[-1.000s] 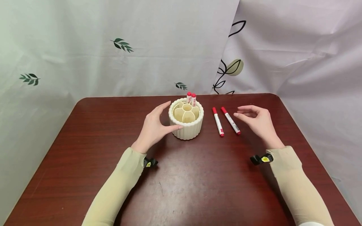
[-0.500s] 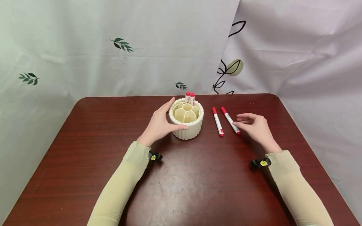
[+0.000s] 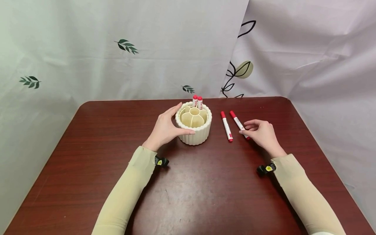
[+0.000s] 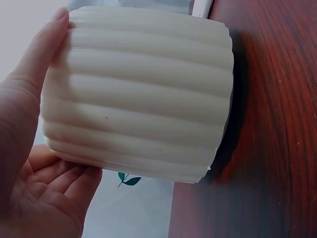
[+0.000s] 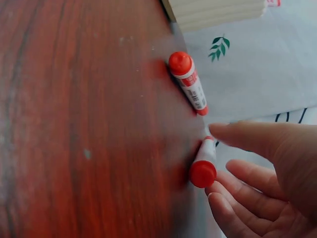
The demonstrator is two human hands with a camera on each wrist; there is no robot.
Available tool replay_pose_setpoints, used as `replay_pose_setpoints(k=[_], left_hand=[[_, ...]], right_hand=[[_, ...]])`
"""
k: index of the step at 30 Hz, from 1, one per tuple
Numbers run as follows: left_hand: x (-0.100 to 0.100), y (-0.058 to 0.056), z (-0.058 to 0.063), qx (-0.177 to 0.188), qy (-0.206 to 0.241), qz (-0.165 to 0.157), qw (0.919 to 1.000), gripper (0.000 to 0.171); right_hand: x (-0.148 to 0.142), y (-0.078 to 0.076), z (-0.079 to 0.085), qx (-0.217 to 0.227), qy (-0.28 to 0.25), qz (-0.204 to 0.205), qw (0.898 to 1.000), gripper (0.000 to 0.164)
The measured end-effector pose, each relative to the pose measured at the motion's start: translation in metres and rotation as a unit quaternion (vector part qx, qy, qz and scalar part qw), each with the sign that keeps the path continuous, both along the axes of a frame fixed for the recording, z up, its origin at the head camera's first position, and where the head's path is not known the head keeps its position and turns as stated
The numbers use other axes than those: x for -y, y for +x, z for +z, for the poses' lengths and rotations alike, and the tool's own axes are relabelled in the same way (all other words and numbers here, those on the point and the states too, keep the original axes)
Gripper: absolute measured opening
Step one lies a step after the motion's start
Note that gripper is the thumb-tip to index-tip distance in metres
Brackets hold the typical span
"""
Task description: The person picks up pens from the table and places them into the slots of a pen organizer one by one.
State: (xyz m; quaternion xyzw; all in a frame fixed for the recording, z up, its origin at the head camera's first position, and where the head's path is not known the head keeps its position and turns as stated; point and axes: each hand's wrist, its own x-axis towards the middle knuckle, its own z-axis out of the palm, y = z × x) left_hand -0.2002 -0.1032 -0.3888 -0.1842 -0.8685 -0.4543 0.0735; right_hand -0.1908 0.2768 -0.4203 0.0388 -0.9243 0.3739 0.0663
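Note:
My left hand (image 3: 164, 130) holds a cream, ribbed pen holder (image 3: 196, 135) from its left side, thumb across the near wall and fingers around the back. In the left wrist view the pen holder's ribbed wall (image 4: 138, 94) lies between thumb and fingers. Two red-capped markers (image 3: 200, 103) stand in a back compartment. My right hand (image 3: 262, 133) is at the right-hand marker (image 3: 239, 124) on the table, thumb and fingers parted on either side of its near end (image 5: 203, 173). Left of it lies another red-and-white marker (image 3: 227, 128).
The dark red wooden table (image 3: 205, 195) extends in front of the pen holder and to both sides. Behind it hangs a pale curtain (image 3: 147, 65) with leaf prints. A black wrist camera (image 3: 265, 169) sits under the right cuff, another (image 3: 161, 161) under the left.
My left hand has moved right, closer around the pen holder. My right hand has come down and left to the near end of the right-hand marker. The two markers on the table have stayed put.

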Motion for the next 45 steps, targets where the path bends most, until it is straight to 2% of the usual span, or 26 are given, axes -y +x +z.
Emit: replay_pose_setpoints(k=[6,14,19,24,32,39,45], left_hand=[[0.000,-0.001,-0.001,0.002,0.004,-0.002,1.0000,0.117],[0.000,0.000,0.000,0.000,0.011,-0.004,0.9999,0.116],[0.000,-0.001,-0.001,0.004,0.012,-0.003,0.9999,0.115],[0.000,0.000,-0.001,0.005,0.006,-0.001,1.0000,0.115],[0.001,-0.001,0.000,-0.003,0.011,-0.005,0.9999,0.115],[0.001,-0.001,-0.001,-0.005,0.011,-0.005,0.9999,0.115],[0.001,-0.002,-0.002,-0.008,0.011,-0.005,0.9999,0.115]], right_hand=[[0.003,-0.003,-0.001,0.016,0.020,-0.002,1.000,0.034],[0.005,-0.005,-0.003,0.031,0.016,0.003,0.999,0.030],[0.005,-0.005,-0.002,0.019,0.022,-0.007,1.000,0.026],[0.005,-0.005,0.002,-0.012,0.021,-0.025,0.999,0.023],[0.004,-0.006,0.022,-0.076,-0.016,-0.042,0.996,0.019],[0.005,-0.002,0.043,-0.075,-0.063,-0.060,0.993,0.020],[0.009,0.005,0.065,-0.096,-0.098,-0.075,0.988,0.023]])
